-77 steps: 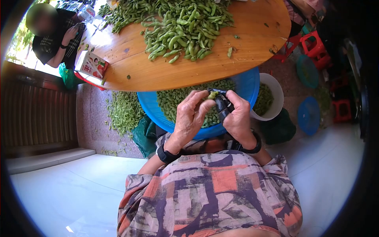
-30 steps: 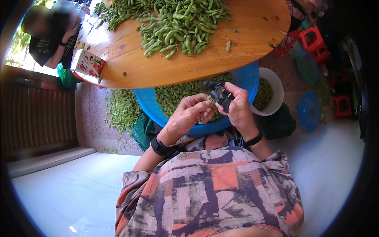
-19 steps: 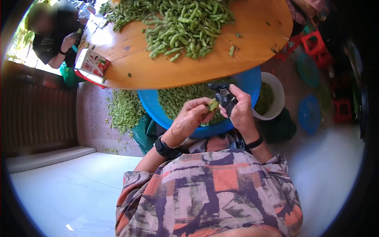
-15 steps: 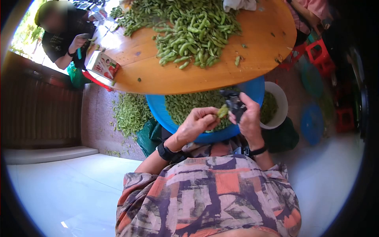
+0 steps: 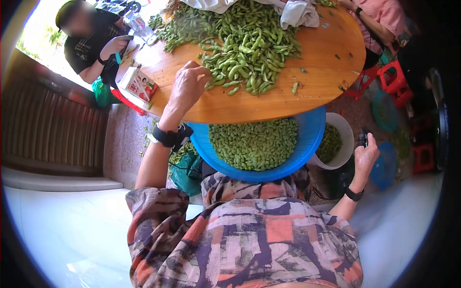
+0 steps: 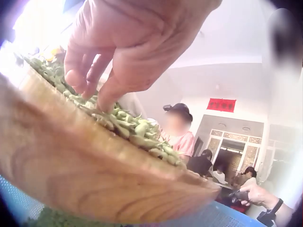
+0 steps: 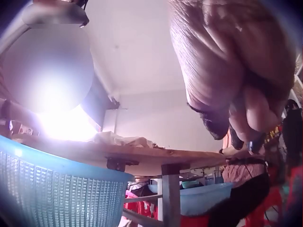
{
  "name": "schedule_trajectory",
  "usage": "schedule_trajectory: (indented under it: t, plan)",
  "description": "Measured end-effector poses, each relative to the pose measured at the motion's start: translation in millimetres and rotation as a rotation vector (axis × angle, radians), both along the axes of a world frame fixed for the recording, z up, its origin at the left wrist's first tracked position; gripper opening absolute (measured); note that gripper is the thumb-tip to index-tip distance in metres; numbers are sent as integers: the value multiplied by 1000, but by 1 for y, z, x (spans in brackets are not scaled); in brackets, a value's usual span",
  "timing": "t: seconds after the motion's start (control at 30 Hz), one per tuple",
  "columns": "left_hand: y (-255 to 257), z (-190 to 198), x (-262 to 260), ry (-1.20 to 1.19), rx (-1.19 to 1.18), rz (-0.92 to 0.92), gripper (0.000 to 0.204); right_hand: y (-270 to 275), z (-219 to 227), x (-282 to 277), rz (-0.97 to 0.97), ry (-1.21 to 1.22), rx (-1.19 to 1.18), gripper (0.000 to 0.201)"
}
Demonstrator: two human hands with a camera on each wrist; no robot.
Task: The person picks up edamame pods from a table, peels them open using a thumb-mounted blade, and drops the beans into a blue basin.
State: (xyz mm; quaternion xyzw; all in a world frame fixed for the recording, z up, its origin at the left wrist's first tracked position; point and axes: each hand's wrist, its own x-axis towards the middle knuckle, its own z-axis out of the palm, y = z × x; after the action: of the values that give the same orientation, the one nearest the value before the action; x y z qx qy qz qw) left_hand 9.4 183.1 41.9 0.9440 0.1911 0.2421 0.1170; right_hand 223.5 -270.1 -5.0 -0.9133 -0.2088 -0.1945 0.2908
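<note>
Drawn apart since moments earlier, the left hand touches the edge of the green pods, fingers parted; the right hand, loosely curled, hangs well away.

At twelve o'clock in the head view, the worktop is gleaming in smooth, glossy wood and the pods are looking matt. At one o'clock, the cloth is looking creased and matt; at two, the stools are showing smooth plastic. The basin is showing rough-meshed blue plastic.
</note>
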Motion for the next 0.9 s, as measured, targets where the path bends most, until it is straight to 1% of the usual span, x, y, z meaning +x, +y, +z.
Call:
schedule_trajectory:
  t: [0.03,0.07,0.1,0.13,0.17,0.2,0.23,0.27,0.3,0.33,0.37,0.4,0.43,0.47,0.5,0.53,0.57,0.6,0.63,0.67,0.7,0.73,0.8,0.9]
  plan:
    - [2,-6,5,-13,-152,10,12,7,1,-3,33,30,35,39]
    - [5,-10,5,-13,-149,6,12,15,3,-7,66,58,70,38]
    - [1,-5,5,-18,-180,44,10,23,5,-11,65,97,98,35]
    - [-3,-1,5,-25,-211,82,8,32,5,-14,142,72,148,33]
    - [-8,3,4,-27,-211,78,8,43,11,-21,151,123,141,33]
    - [-13,6,2,-4,-286,139,8,54,18,-28,160,175,133,33]
    - [-15,8,1,22,-361,198,9,65,23,-35,236,165,150,33]
    - [-12,3,1,27,-361,191,9,75,27,-41,311,158,165,34]
    - [-6,-7,0,-18,-289,154,9,86,24,-44,426,36,219,35]
    - [-4,-12,0,-65,-219,118,10,96,24,-49,463,105,231,36]
    - [-4,-15,0,-63,-222,113,10,105,25,-56,495,175,250,34]
    - [-5,-16,0,-111,-166,115,10,114,27,-64,526,245,270,33]
    - [-9,-15,0,-159,-109,115,9,123,34,-73,567,277,295,32]
    - [-17,-12,-2,-154,-113,106,9,131,40,-80,606,310,319,30]
    - [-35,0,-5,-182,-371,119,8,138,38,-84,653,316,351,29]
    - [-53,10,-8,-207,-631,133,8,143,39,-86,703,331,346,34]
    - [-70,12,-11,-253,-779,19,8,147,43,-91,738,447,382,37]
    - [-92,17,-11,-314,-997,-94,12,150,48,-96,774,564,417,39]
    - [-105,10,-13,-318,-1140,-211,12,152,48,-100,767,566,412,39]
    - [-120,7,-14,-259,-1199,-209,11,154,48,-103,833,615,462,41]
    - [-131,-2,-12,-265,-1251,-258,8,155,48,-105,899,666,513,42]
    - [-139,-9,-10,-261,-1256,-258,8,156,46,-108,894,670,513,42]
    - [-152,-20,-6,-347,-1458,-328,7,154,43,-111,912,622,501,40]
    - [-165,-26,-1,-383,-1548,-286,8,149,42,-112,903,656,516,39]
